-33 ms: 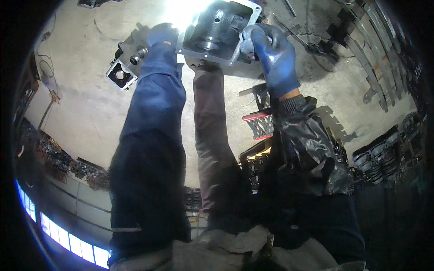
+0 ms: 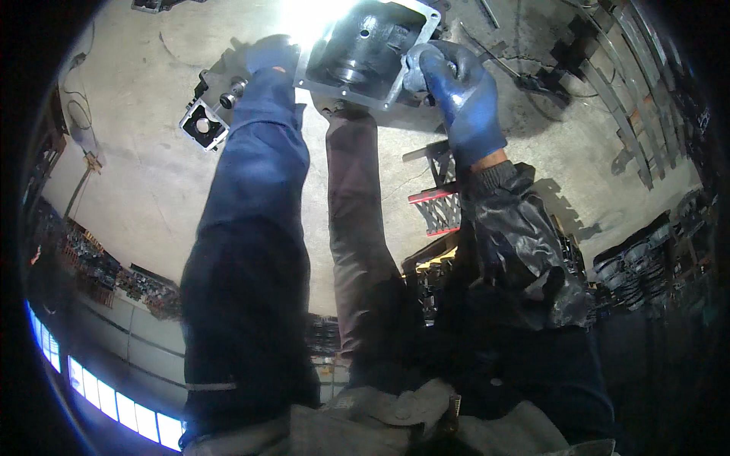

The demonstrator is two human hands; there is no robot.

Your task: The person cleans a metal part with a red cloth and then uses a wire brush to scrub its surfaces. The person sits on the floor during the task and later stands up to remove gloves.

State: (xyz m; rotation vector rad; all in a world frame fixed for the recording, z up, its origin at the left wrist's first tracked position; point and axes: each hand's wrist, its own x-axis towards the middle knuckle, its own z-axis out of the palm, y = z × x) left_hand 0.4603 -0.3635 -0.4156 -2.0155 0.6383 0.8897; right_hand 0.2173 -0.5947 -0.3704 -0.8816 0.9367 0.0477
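My right hand point(image 2: 461, 91) in its blue glove grips the right edge of the metal housing point(image 2: 370, 49) at the frame's top centre. My left hand point(image 2: 270, 53) holds the opposite edge. Nothing has shifted; the hold looks steady. A smaller casting point(image 2: 205, 114) lies upper left.

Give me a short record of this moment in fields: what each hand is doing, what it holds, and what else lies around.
Setting: workshop with a concrete floor
Left hand: blue glove, at the left edge of the metal housing; the grip itself is lost in glare
Right hand: blue glove, fingers wrapped over the housing's right flange
Metal housing: grey cast part, rectangular flange with bolt holes, open hollow side facing the camera
Nearby: smaller metal casting on the floor to the left; red-edged rack to the right; metal strips far right
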